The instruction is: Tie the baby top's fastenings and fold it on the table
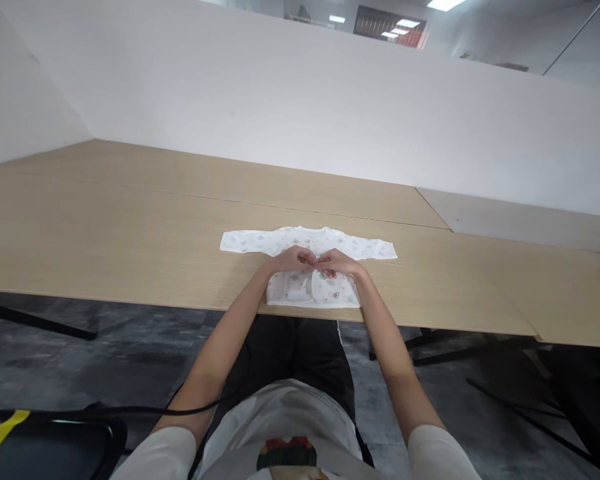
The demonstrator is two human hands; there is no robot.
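A small white baby shirt [290, 287] with a faint coloured print lies spread on the table, its sleeves stretched out to both sides and its neckline away from me. Over the middle of its front, my left hand [296, 258] and my right hand [337, 262] meet at the fingertips. Both pinch the shirt's front fabric, where an edge lifts and curls just below the fingers. The fingers cover whatever small part, if any, lies between them.
The shirt lies near the front edge of the light wooden table [130, 233]. A white partition [260, 100] rises behind it. At lower left is a black chair [55, 447] with yellow tape, and a black cable [155, 411] crosses by my left arm.
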